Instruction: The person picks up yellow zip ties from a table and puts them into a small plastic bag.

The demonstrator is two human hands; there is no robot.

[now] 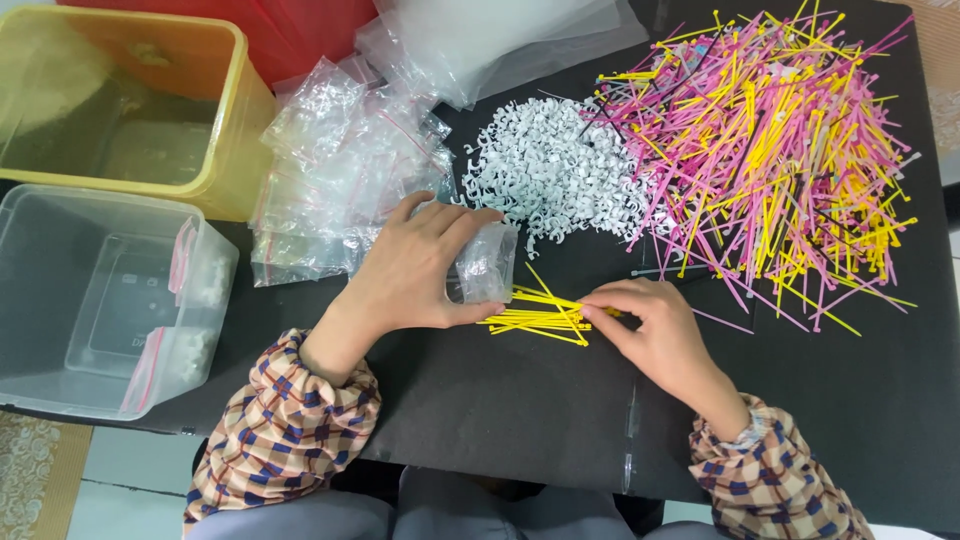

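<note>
Nearest the camera, two sleeves of checked cloth in brown, cream and blue are being rested at the edge of a black table mat (520, 420). Just beyond them, a small clear zip bag (486, 264) is being gripped by the left hand (415, 270), with the thumb underneath and the fingers curled over its top; small white pieces are showing through the plastic. Beside it, a thin bundle of yellow cable ties (535, 315) is being pinched at one end between the thumb and fingertips of the right hand (655, 330). The bundle is lying flat on the mat between the two hands, with its free ends touching or just under the bag's lower edge.

To the left, a clear plastic tub (100, 300) is being used for several filled zip bags with red seals. Farther back, a loose stack of empty zip bags (335, 165) is lying beside a heap of white cable clips (550, 170). To the right of the clips, a large spread of pink and yellow cable ties (775, 150) is covering the mat. At the far left, a yellow plastic tub (225, 110) is standing behind the clear one, and some larger clear plastic bags (500, 40) are lying at the top edge.
</note>
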